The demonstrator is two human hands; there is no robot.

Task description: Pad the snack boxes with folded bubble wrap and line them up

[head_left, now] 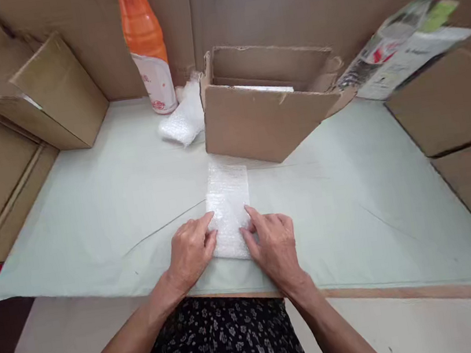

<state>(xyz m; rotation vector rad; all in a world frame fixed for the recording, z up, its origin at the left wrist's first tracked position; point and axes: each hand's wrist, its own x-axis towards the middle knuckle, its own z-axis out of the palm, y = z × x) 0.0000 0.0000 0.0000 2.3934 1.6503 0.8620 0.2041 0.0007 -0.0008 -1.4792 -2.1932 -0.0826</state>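
Note:
A strip of white bubble wrap (228, 201) lies flat on the pale green table cover in front of me. My left hand (191, 250) is at its left edge, thumb and index finger on the wrap and the other fingers curled under. On the opposite edge, my right hand (273, 244) grips in the same way, its thumb and index finger touching the wrap. Both hands are closed at the near half of the strip. Whether anything lies inside the wrap I cannot tell.
Behind the wrap stands an open cardboard box (266, 119) with something white inside. More bubble wrap (185, 116) and an orange bottle (146, 43) are to its left. A clear bottle (399, 31) leans at the back right. Cardboard boxes (62, 95) line both sides.

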